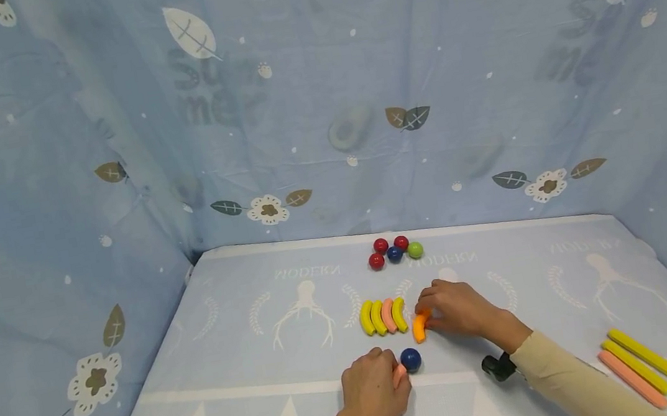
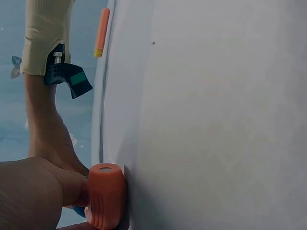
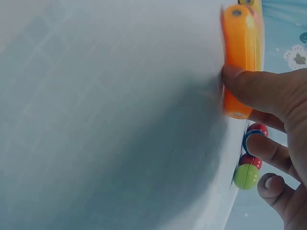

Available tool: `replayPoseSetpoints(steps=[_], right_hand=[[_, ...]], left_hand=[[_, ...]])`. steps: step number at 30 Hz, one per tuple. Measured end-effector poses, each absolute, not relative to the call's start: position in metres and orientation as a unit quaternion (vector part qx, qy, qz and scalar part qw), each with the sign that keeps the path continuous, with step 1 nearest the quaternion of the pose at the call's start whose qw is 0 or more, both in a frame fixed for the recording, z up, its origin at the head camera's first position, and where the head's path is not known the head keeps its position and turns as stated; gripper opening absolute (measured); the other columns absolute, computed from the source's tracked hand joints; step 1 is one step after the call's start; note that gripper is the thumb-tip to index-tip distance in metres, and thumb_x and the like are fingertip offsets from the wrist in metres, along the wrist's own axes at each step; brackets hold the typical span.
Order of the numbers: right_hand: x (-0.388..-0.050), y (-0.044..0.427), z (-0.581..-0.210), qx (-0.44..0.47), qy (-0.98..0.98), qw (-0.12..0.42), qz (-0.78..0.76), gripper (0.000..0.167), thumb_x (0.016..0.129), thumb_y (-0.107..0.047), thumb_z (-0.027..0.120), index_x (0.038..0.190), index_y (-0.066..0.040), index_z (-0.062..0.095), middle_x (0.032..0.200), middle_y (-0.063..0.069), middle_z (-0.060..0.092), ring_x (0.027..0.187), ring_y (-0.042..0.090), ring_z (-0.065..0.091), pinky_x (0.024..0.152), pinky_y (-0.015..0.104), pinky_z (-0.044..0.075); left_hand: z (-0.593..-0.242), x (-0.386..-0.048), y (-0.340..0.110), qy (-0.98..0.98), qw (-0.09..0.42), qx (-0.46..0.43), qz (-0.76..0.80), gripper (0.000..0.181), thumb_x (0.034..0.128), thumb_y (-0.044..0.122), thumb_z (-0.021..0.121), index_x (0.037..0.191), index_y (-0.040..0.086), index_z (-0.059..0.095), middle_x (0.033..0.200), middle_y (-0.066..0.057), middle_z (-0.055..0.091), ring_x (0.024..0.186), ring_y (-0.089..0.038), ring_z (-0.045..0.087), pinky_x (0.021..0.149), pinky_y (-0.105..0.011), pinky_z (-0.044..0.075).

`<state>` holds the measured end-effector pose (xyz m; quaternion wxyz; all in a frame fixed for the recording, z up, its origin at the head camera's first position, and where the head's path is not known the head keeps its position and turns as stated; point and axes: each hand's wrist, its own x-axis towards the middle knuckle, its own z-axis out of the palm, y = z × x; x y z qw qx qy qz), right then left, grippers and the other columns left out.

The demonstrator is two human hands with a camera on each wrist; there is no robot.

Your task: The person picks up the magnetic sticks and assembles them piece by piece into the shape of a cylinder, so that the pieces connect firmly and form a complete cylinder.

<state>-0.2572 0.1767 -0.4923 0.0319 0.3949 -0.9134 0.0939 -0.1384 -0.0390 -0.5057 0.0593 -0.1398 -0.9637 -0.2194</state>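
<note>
- Left of the orange piece (image 1: 419, 330): narrow gap, then row of curved pieces (image 1: 378, 317).
- Right: right hand (image 1: 457, 308) blocks.
- Farther beyond: passable cloth (image 1: 423, 277) before clustered balls (image 1: 395, 254).
- Nearer: blue ball (image 1: 411, 360) obstructs.

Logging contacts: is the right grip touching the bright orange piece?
Touching: the right wrist view shows the right grip, thumb against the bright orange piece.

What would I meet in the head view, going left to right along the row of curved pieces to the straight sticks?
First yellow piece, second yellow piece, pink piece, third yellow piece, orange piece, right hand, three straight sticks.
</note>
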Motion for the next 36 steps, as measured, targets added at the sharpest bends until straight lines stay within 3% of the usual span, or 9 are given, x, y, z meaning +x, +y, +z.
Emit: replayPoseSetpoints(steps=[11, 22, 36], right_hand=[[-0.245, 0.187, -0.496, 0.381, -0.918, 0.033, 0.108, 0.028, 0.079, -0.024, 0.084, 0.105, -0.017, 0.077, 0.09, -0.008, 0.063, 0.072, 0.007, 0.056, 0.072, 0.026, 0.053], [-0.227, 0.197, -0.497, 0.372, -0.916, 0.044, 0.147, 0.021, 0.079, -0.026, 0.083, 0.097, -0.017, 0.075, 0.084, -0.013, 0.057, 0.066, 0.002, 0.046, 0.061, 0.024, 0.048], [-0.212, 0.192, -0.498, 0.365, -0.913, 0.051, 0.172, 0.021, 0.076, -0.027, 0.085, 0.093, -0.02, 0.074, 0.079, -0.016, 0.052, 0.063, 0.001, 0.043, 0.057, 0.021, 0.041]], left_hand=[[-0.506, -0.14, -0.04, -0.965, 0.041, -0.131, -0.222, 0.02, 0.0806, 0.03, 0.075, 0.073, 0.017, 0.061, 0.063, 0.011, 0.041, 0.051, -0.007, 0.04, 0.044, -0.026, 0.031], [-0.508, -0.141, -0.04, -0.966, 0.043, -0.123, -0.222, 0.023, 0.0802, 0.03, 0.074, 0.07, 0.018, 0.058, 0.062, 0.01, 0.041, 0.05, -0.007, 0.039, 0.045, -0.026, 0.031], [-0.508, -0.141, -0.041, -0.965, 0.038, -0.115, -0.231, 0.023, 0.0796, 0.029, 0.074, 0.069, 0.017, 0.058, 0.061, 0.01, 0.042, 0.05, -0.006, 0.04, 0.044, -0.025, 0.033]])
